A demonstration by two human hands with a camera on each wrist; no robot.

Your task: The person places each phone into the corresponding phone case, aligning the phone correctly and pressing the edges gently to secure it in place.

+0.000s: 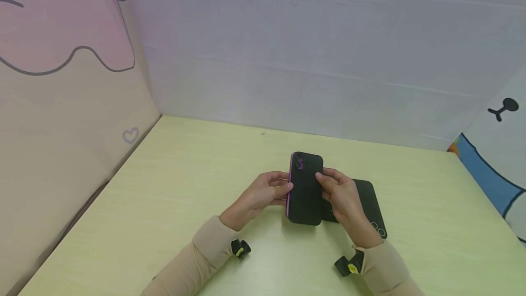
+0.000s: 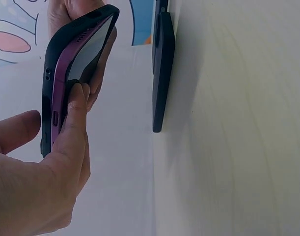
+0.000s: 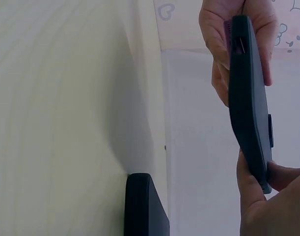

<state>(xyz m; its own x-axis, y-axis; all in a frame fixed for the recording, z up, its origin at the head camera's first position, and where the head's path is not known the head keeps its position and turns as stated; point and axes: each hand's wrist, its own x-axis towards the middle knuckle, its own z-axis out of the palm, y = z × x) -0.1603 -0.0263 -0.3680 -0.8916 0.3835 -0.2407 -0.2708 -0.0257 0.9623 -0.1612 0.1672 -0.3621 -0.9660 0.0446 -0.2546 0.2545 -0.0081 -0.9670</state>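
A purple phone [image 2: 60,93] sits partly in a black phone case [image 1: 306,191], held above the table with the case's back towards the head camera. Along the left side the phone's purple edge stands out of the case, while the right side looks covered. My left hand [image 1: 263,193] holds the left edge, thumb on the back and fingers beneath on the screen side. On the right edge, my right hand [image 1: 339,193] pinches the case between thumb and fingers. Behind that hand lies a second black phone-shaped thing [image 1: 367,193] with camera rings at its lower right corner.
The pale yellow table [image 1: 185,159] stretches out around the hands. A whitish wall sheet [image 1: 308,67] rises at its far edge, with cartoon-printed panels at left [image 1: 61,118] and right [image 1: 501,163]. Small black wrist cameras [image 1: 241,249] are strapped at both sleeves.
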